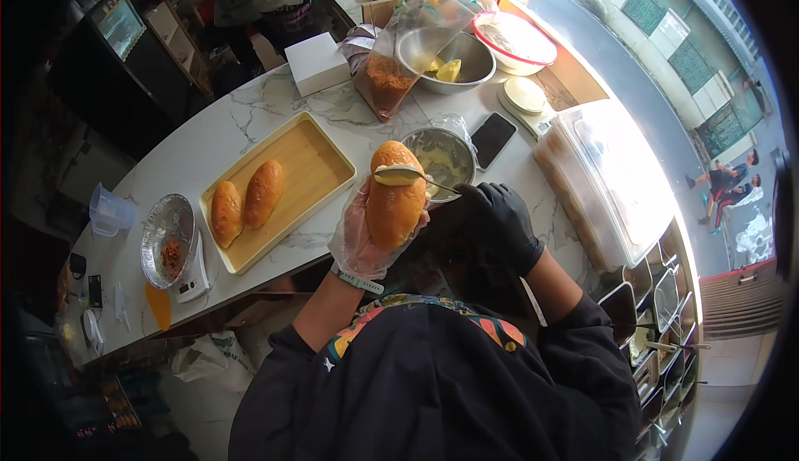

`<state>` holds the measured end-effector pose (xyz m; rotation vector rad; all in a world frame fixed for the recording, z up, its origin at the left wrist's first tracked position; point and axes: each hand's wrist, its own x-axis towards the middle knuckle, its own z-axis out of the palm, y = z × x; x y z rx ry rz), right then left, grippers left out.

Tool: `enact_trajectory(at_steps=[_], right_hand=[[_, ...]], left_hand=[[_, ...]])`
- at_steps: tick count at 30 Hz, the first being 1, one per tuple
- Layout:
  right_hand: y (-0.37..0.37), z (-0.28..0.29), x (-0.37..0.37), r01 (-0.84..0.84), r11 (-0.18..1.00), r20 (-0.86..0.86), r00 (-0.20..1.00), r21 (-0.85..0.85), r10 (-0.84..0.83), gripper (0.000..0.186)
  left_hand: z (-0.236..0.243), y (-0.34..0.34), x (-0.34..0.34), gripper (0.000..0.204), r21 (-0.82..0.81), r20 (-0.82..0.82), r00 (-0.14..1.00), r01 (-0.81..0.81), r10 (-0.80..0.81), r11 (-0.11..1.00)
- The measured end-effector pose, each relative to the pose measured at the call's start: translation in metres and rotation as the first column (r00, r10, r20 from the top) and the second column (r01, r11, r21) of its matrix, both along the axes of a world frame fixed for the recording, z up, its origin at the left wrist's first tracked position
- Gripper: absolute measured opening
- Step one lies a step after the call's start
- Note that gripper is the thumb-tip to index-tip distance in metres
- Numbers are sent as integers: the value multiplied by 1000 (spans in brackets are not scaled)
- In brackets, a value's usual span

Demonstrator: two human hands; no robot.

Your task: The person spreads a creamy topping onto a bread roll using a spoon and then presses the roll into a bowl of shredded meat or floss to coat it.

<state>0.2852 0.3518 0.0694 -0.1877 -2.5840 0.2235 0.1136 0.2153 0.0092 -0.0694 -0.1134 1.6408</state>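
Right of the tray (312, 157), the left hand (364, 232) cradles a bread roll (394, 218) in its fingers, while the right hand (505, 220) has its fingers closed around a spoon (398, 176) across that roll's top. Farther right of the tray stands a metal bowl (466, 158).

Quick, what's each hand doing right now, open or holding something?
Left hand: holding a bun from below.
Right hand: closed, holding a spoon.
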Motion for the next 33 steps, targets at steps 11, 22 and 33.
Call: enact_trajectory(at_steps=[11,22,33], right_hand=[[2,3,-7,8,756,-54,997,-654,-58,16],[33,-13,-3,262,730,192,965,-632,-180,22],[50,-26,18,-58,271,-19,989,-961,145,24]], left_hand=[[0,4,-2,53,11,8,1000,9,-9,1000],[-23,32,-17,50,-44,-251,949,-209,192,977],[-30,46,-23,49,-140,-253,942,-263,223,954]])
